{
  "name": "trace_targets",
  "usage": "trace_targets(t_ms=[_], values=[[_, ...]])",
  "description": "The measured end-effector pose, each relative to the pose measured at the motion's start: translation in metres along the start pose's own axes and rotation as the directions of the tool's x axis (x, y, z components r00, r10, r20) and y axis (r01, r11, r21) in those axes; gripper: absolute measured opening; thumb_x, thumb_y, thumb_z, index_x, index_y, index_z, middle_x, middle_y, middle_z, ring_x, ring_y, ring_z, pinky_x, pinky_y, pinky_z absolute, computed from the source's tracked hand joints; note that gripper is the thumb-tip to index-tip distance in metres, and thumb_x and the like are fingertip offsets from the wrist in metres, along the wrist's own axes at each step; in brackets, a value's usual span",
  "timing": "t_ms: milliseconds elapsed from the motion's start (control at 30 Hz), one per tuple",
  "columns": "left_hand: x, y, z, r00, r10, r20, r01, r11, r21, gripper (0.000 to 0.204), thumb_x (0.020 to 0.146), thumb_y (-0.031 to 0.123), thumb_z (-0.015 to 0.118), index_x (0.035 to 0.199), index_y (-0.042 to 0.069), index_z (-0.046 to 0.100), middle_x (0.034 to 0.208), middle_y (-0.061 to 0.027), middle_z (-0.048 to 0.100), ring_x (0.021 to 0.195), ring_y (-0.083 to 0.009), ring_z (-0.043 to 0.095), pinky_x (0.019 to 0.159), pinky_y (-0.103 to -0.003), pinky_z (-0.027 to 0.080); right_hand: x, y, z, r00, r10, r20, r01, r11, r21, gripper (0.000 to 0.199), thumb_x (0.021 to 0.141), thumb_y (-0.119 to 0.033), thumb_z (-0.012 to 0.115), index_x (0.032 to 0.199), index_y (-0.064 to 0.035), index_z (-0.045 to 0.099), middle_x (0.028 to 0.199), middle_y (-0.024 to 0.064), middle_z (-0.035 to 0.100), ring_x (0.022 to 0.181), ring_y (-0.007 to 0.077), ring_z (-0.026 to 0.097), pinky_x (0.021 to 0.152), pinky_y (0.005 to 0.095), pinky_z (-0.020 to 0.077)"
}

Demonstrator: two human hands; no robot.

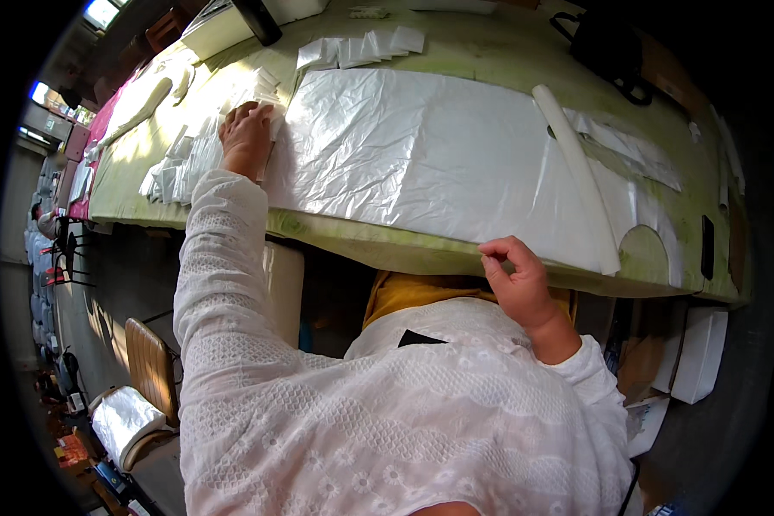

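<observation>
My left hand (pixel 246 142) reaches far out over a pile of small folded clear plastic packets (pixel 199 156) on the left of the table. Its fingers bend down around a packet at the pile's right side; the fingertips are partly hidden. Beside it, a large sheet of thin, wrinkled clear plastic film (pixel 404 146) lies flat, stretching to the right. My right hand (pixel 525 288) hovers by the table's near edge, fingers curled and thumb close to the index finger, with nothing visible in it. A long white roll (pixel 580 176) lies across the film's right part.
A green-covered table (pixel 482 60) fills the view's upper part. More folded packets (pixel 361 49) lie at its far side. A black bag (pixel 602 52) sits far right, a dark phone-like object (pixel 707 245) near the right end. A brown chair (pixel 152 365) stands left on the floor.
</observation>
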State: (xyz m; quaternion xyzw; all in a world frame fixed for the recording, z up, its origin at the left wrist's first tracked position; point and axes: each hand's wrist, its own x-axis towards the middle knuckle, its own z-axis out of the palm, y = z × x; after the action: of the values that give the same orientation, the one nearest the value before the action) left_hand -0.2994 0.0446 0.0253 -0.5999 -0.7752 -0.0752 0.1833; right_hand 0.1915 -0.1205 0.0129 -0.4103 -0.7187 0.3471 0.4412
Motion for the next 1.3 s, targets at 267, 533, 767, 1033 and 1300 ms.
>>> trace_targets(t_ms=[267, 533, 767, 1033, 1300], values=[[0.005, -0.003, 0.002, 0.987, -0.151, 0.049, 0.140, 0.975, 0.173, 0.036, 0.100, 0.032, 0.055, 0.136, 0.031, 0.062, 0.158, 0.0022, 0.040, 0.150, -0.0227, 0.028, 0.121, -0.061, 0.013, -0.004, 0.023, -0.127, 0.944, -0.213, -0.251, -0.129, 0.464, -0.877, 0.039, 0.081, -0.010, 0.073, 0.120, -0.0112, 0.067, 0.113, 0.0099, 0.065, 0.099, 0.0333, 0.062, 0.087, 0.0437, 0.0520], [-0.025, 0.087, -0.024, 0.959, 0.270, -0.081, -0.282, 0.914, -0.293, 0.041, 0.092, 0.026, 0.072, 0.132, 0.028, 0.064, 0.151, -0.0019, 0.049, 0.146, -0.0271, 0.036, 0.121, -0.047, 0.025, -0.038, -0.011, -0.104, 0.915, 0.376, -0.146, -0.387, 0.716, -0.581, 0.067, 0.084, -0.028, 0.075, 0.143, -0.0143, 0.046, 0.113, 0.0193, 0.061, 0.099, 0.0402, 0.065, 0.087, 0.0477, 0.0552], [-0.127, 0.269, -0.115, 0.668, 0.706, -0.236, -0.577, 0.290, -0.764, 0.045, 0.082, 0.006, 0.078, 0.125, 0.015, 0.067, 0.144, -0.0112, 0.054, 0.141, -0.0389, 0.042, 0.114, -0.049, 0.039, -0.055, -0.016, -0.063, 0.922, 0.349, -0.168, -0.387, 0.860, -0.333, 0.069, 0.084, -0.020, 0.077, 0.143, -0.0060, 0.044, 0.129, 0.0231, 0.055, 0.112, 0.0394, 0.062, 0.095, 0.0443, 0.0531], [-0.161, 0.399, -0.150, 0.500, 0.844, -0.192, -0.548, 0.136, -0.825, 0.038, 0.089, 0.019, 0.072, 0.126, 0.012, 0.068, 0.133, -0.0125, 0.062, 0.119, -0.0314, 0.061, 0.104, -0.043, 0.049, -0.067, 0.010, -0.063, 0.914, 0.379, -0.148, -0.401, 0.901, -0.164, 0.067, 0.088, -0.024, 0.073, 0.144, -0.0032, 0.043, 0.124, 0.0232, 0.056, 0.108, 0.0394, 0.063, 0.087, 0.0457, 0.0544], [-0.164, 0.477, -0.135, 0.372, 0.906, 0.202, -0.523, 0.384, -0.760, 0.031, 0.089, 0.027, 0.068, 0.115, 0.011, 0.071, 0.113, -0.0135, 0.070, 0.102, -0.0335, 0.069, 0.091, -0.042, 0.055, -0.099, 0.019, -0.079, 0.837, 0.473, -0.276, -0.416, 0.877, 0.242, 0.044, 0.096, -0.014, 0.070, 0.135, -0.0013, 0.054, 0.099, 0.0033, 0.060, 0.081, 0.0094, 0.058, 0.075, 0.0262, 0.0508]])
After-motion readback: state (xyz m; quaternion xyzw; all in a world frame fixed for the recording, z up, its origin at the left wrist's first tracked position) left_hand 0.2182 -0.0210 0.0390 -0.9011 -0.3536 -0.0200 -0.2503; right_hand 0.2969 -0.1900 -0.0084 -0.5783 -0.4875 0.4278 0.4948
